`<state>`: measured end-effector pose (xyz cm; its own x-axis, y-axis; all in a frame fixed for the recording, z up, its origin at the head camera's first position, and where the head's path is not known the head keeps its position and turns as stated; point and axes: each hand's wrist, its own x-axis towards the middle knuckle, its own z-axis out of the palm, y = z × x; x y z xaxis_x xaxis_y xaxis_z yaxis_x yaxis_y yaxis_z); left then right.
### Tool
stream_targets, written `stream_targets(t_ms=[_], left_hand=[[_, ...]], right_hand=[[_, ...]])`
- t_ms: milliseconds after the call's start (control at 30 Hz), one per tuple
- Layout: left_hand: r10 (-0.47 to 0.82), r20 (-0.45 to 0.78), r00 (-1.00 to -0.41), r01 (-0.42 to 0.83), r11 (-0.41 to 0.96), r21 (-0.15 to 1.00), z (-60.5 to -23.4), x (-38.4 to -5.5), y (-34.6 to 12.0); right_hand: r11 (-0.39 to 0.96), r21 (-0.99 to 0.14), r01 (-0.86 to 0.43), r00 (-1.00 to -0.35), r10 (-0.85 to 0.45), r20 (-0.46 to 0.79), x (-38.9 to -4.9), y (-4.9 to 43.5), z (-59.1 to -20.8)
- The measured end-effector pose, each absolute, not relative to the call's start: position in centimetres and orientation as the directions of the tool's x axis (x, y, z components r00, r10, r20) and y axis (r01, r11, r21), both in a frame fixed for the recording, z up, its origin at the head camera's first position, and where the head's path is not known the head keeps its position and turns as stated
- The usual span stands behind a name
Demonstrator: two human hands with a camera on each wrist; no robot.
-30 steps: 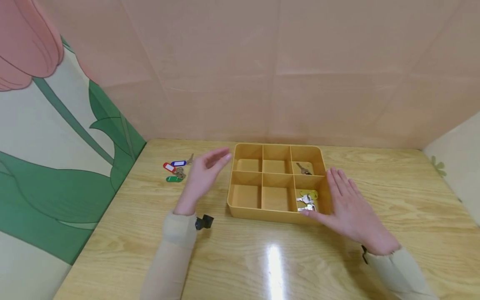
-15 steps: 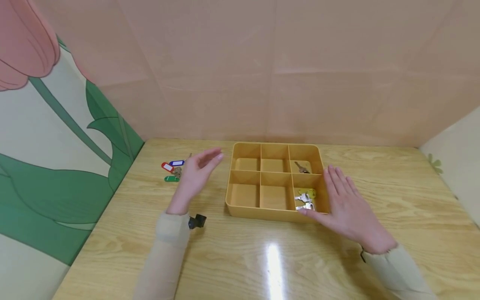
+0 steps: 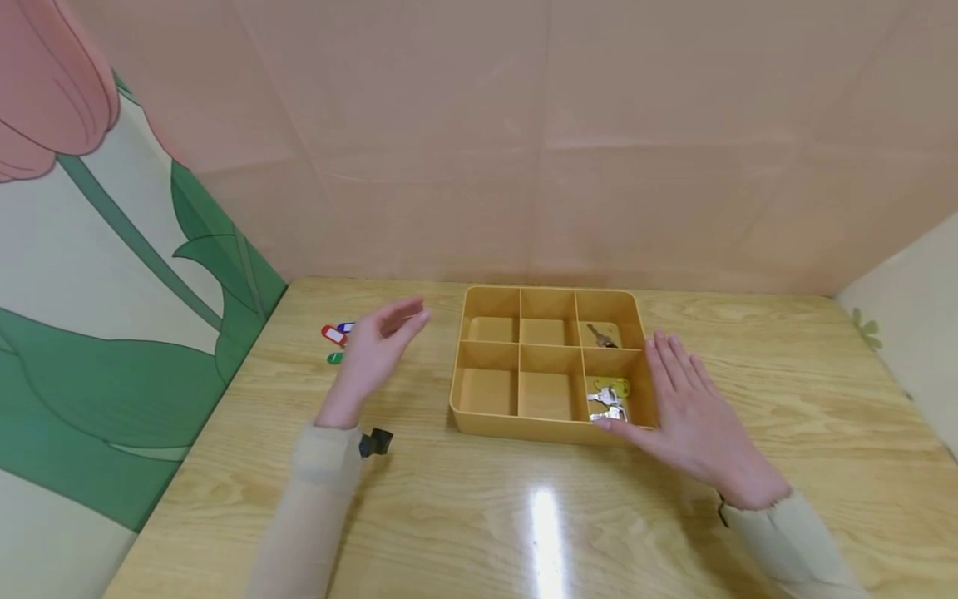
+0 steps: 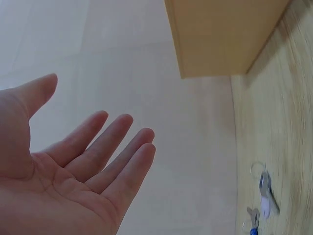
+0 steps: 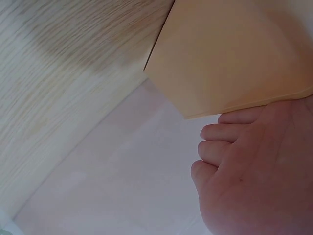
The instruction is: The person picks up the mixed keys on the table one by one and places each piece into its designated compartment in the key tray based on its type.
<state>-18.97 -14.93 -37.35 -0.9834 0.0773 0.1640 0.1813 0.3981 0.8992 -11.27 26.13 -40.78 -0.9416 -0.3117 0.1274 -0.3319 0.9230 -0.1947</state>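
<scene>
Inside the yellow six-compartment tray (image 3: 524, 428), silver and brown keys (image 3: 608, 397) are seemingly stowed, red-, blue- and green-tagged keys (image 3: 333, 334) are left outside, with nothing grasped by left hand (image 3: 370, 345) or right hand (image 3: 692, 424).

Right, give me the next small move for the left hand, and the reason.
I'd probably bring the left hand down to pinch the red tag. That hand is open and holds nothing, and the tag lies close by on the table, outside the divided box. Keys lie in two of the box's compartments; others hold nothing.
</scene>
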Motion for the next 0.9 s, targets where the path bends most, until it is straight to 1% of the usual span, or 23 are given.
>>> stream_targets(t_ms=[200,367,500,900], left_hand=[[0.072,0.188,-0.980,0.201,0.421,0.885,-37.4,-19.2,-16.1],[0.075,0.167,-0.983,0.183,0.421,0.889,-37.4,-19.1,-16.7],[0.065,0.160,-0.985,0.172,0.450,0.877,-37.3,-19.0,-17.1],[0.031,0.174,-0.984,0.167,0.491,0.855,-37.4,-18.8,-19.5]], right_hand=[[0.920,-0.212,-0.328,-0.943,-0.307,0.130,-11.3,26.1,-40.9],[0.918,-0.225,-0.325,-0.944,-0.303,0.128,-11.3,26.1,-41.0],[0.916,-0.226,-0.332,-0.942,-0.308,0.136,-11.2,26.1,-41.1],[0.914,-0.237,-0.328,-0.943,-0.304,0.134,-11.3,26.2,-41.1]])
